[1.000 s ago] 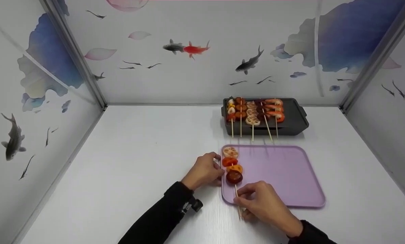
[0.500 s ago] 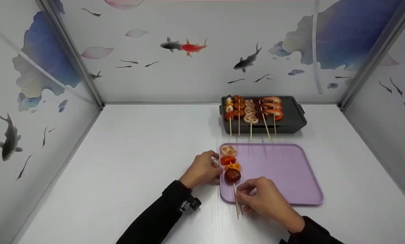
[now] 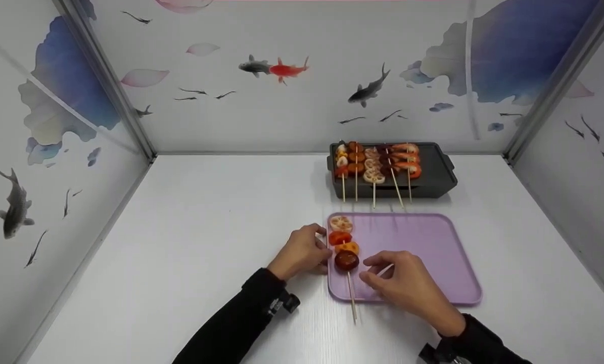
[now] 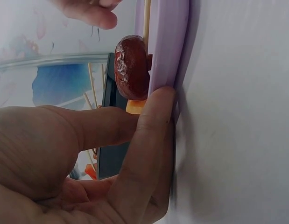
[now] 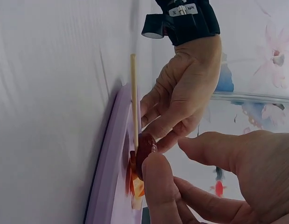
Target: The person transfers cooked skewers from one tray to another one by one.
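A food skewer lies along the left side of a lilac tray. It carries a lotus root slice, a red piece, an orange piece and a glossy brown mushroom-like cap. Its bare stick juts past the tray's near edge. My left hand grips the tray's left rim beside the food, fingers bent around the edge; part of its grip is hidden. Just right of the brown cap hovers my right hand, fingers loosely bent, thumb and fingertips apart, holding nothing.
Behind the tray stands a dark grill pan bearing several skewers, including lotus root and shrimp; their sticks overhang its front toward the tray. Printed white walls enclose the white table.
My right hand has let go of the skewer's stick and moved up and slightly right. The skewer stays on the tray, and my left hand remains at the rim.
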`<state>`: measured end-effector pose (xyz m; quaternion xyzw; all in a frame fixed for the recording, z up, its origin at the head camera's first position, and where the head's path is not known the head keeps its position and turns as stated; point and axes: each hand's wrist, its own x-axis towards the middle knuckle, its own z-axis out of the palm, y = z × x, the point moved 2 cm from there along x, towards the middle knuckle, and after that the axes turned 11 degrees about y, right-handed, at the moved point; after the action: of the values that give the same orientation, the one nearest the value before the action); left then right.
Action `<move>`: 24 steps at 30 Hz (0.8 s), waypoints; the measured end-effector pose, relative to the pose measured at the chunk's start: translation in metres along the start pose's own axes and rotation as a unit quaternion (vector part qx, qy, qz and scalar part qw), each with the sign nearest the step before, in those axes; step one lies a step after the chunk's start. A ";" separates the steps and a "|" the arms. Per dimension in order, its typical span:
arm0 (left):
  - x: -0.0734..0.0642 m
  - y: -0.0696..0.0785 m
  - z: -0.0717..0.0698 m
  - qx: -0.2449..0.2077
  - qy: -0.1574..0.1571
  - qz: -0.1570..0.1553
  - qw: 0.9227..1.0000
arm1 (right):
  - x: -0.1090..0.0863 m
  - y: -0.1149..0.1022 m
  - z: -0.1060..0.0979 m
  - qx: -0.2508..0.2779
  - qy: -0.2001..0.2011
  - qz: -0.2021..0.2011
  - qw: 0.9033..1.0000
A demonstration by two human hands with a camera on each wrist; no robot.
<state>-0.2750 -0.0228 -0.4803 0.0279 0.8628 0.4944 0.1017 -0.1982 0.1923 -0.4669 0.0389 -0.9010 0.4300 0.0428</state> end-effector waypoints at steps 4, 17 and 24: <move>0.001 0.000 0.000 0.007 0.005 0.009 1.000 | 0.003 0.000 -0.003 0.000 0.015 0.001 1.000; 0.003 -0.003 0.001 -0.013 0.000 0.019 1.000 | 0.012 0.000 -0.030 -0.038 0.093 -0.067 0.993; 0.003 -0.002 0.001 0.003 0.004 0.020 1.000 | 0.019 0.002 -0.047 -0.046 0.127 -0.080 0.988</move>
<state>-0.2775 -0.0229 -0.4833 0.0430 0.8640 0.4939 0.0881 -0.2148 0.2292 -0.4366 0.0541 -0.9012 0.3845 0.1925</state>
